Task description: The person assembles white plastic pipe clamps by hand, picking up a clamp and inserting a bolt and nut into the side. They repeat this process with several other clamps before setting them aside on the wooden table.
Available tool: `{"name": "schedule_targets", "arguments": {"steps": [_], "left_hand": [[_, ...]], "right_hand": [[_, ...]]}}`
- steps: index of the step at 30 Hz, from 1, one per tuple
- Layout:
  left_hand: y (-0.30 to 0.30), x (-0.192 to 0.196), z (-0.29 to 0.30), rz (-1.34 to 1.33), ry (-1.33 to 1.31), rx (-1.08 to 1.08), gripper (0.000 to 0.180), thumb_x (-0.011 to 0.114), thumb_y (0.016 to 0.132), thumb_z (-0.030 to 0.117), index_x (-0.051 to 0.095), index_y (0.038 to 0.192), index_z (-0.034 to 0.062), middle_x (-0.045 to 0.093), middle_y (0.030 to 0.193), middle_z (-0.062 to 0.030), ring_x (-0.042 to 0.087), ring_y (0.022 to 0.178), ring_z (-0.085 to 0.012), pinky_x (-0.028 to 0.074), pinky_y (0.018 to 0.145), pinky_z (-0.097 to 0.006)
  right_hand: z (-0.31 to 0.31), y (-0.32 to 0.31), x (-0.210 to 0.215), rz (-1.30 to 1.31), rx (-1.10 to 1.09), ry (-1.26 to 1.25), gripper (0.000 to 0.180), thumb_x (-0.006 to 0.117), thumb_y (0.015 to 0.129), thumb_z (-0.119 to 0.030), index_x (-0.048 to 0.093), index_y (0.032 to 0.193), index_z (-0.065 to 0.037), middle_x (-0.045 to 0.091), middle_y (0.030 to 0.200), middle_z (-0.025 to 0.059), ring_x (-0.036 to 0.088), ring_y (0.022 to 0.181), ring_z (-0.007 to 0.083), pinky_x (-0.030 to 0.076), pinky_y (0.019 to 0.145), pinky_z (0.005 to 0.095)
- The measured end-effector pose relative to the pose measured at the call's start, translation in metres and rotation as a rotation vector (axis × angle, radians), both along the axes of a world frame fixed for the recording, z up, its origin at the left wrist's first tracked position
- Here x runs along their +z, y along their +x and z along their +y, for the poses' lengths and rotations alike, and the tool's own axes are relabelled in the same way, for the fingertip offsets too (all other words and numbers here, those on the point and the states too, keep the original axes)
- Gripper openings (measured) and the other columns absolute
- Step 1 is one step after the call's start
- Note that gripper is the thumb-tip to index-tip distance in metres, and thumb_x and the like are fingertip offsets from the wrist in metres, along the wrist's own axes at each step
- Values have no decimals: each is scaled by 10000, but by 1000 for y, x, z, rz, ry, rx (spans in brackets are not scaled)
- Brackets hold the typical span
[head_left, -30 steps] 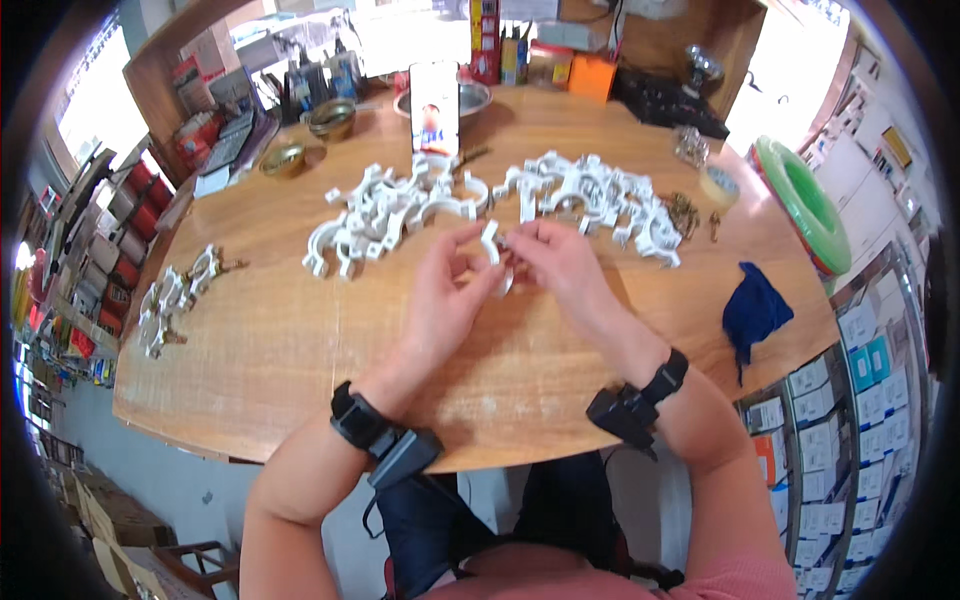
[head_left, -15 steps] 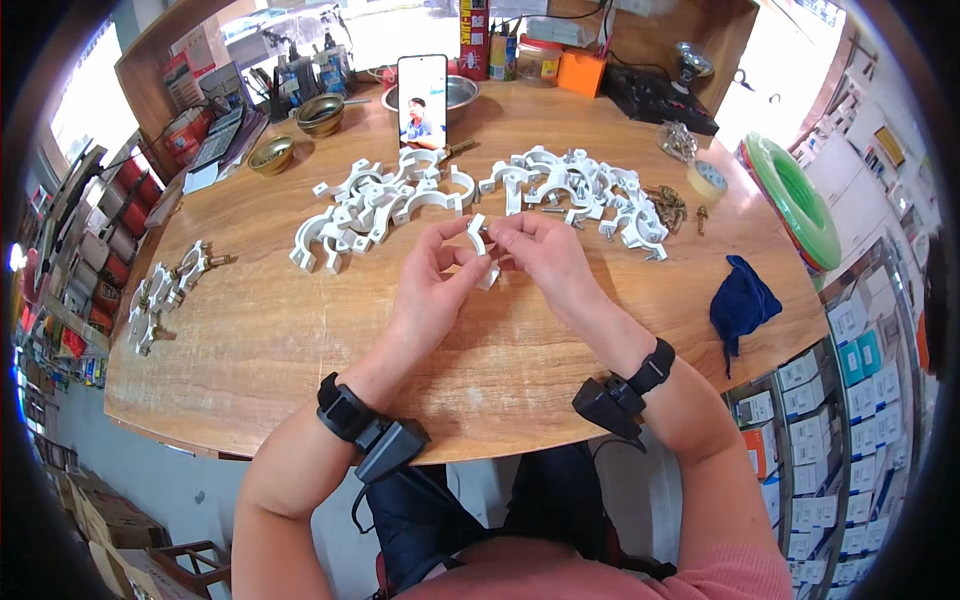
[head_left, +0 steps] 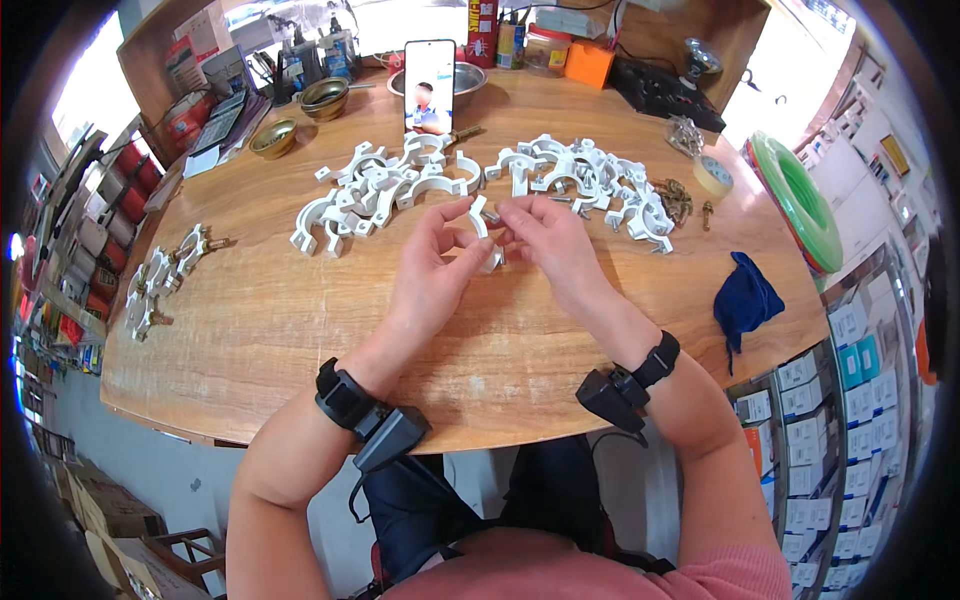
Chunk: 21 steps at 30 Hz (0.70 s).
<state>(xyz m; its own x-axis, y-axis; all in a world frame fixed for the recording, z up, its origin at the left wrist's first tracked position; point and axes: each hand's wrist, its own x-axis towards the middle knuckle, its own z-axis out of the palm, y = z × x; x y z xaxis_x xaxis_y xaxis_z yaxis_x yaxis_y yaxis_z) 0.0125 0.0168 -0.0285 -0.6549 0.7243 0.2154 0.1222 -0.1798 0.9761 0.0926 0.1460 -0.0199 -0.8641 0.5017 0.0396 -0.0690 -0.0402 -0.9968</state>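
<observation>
Over the middle of the table, my left hand [head_left: 430, 265] is closed on a white half-ring pipe clamp [head_left: 481, 222], its curve standing roughly upright between thumb and fingers. My right hand [head_left: 555, 245] pinches at a small metal screw [head_left: 491, 216] near the clamp's upper end; its fingertips partly hide the screw. Just beyond my hands lie two heaps of white clamp halves, a left heap [head_left: 384, 203] and a right heap [head_left: 592, 165] with loose screws among the pieces. Several clamps with brass-coloured bolts [head_left: 160, 268] sit together at the table's left side.
A phone [head_left: 430, 88] stands upright behind the heaps, before a metal bowl [head_left: 470, 82]. Brass-coloured anchor bolts [head_left: 676, 203], a tape roll [head_left: 712, 176] and a dark blue pouch [head_left: 745, 300] lie right. Smaller bowls [head_left: 274, 139] stand back left; green coiled hose [head_left: 795, 205] hangs by the right edge.
The view has shifted slightly, so the table sits a little higher in it. Both hands keep the same hold on the clamp and screw, with only slight finger movement.
</observation>
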Motion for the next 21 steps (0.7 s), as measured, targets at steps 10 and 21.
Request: {"name": "schedule_targets", "arguments": {"steps": [10,21], "left_hand": [[3,4,0,-13,7,-1,427,583,781,70,402,1157,-19,550,761,-39,546,688,-83,425,586,-190],[3,0,-1,-9,51,-10,433,575,782,41,391,1169,-19,560,779,-46,565,717,-96,450,626,-208]], "right_hand": [[-3,3,5,-43,56,70,267,501,866,-248,555,971,-8,587,838,42,551,761,104,445,643,229],[-7,1,1,-26,25,-49,285,491,862,-275,580,993,-37,585,807,6,521,699,73,418,582,206]]}}
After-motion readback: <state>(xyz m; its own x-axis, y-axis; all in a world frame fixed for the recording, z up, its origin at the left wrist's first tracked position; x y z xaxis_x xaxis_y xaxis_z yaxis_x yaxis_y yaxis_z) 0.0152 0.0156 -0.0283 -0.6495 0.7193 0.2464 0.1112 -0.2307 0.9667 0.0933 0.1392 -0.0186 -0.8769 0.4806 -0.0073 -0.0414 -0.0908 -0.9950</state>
